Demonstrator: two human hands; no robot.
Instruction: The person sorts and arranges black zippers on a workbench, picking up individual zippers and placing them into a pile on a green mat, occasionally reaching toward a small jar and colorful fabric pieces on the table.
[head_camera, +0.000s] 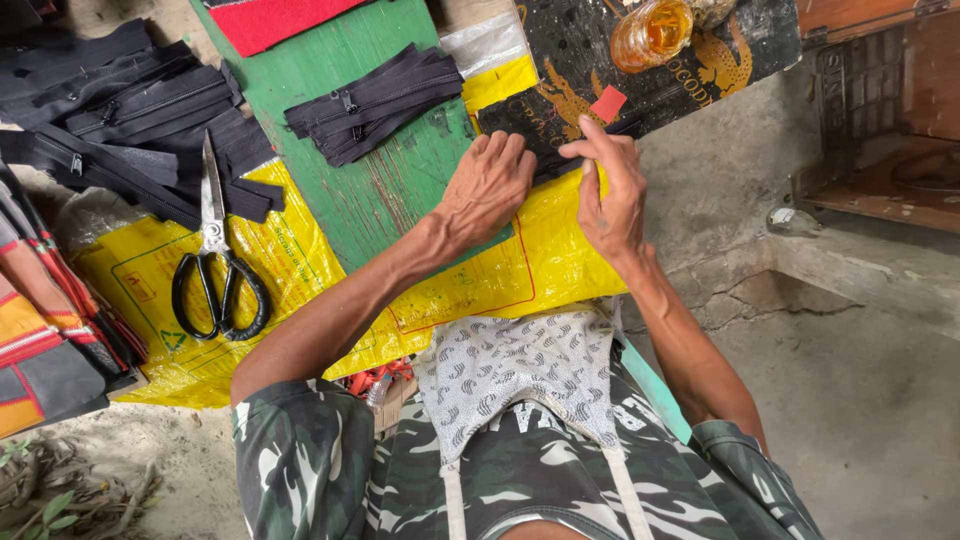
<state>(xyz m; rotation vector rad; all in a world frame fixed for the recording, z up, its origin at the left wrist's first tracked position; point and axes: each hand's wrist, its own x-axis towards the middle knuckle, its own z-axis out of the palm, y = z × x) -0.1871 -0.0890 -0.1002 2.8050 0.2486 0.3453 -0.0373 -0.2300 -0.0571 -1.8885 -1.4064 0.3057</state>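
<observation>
My left hand (490, 185) lies flat, fingers together, pressing on a black piece of fabric (520, 125) at the edge of the green board (385, 190). My right hand (610, 190) pinches the same black piece with thumb and forefinger just right of the left hand. A yellow plastic sheet (540, 265) lies under both hands. A small red square (608, 103) sits just above my right fingertips.
Large black-handled scissors (215, 255) lie to the left on the yellow sheet. Bundles of black zippers (375, 100) rest on the green board, more black zippers (120, 110) at far left. A jar of amber liquid (650, 32) stands on a black printed sheet. Striped fabric (45, 320) is stacked at the left edge.
</observation>
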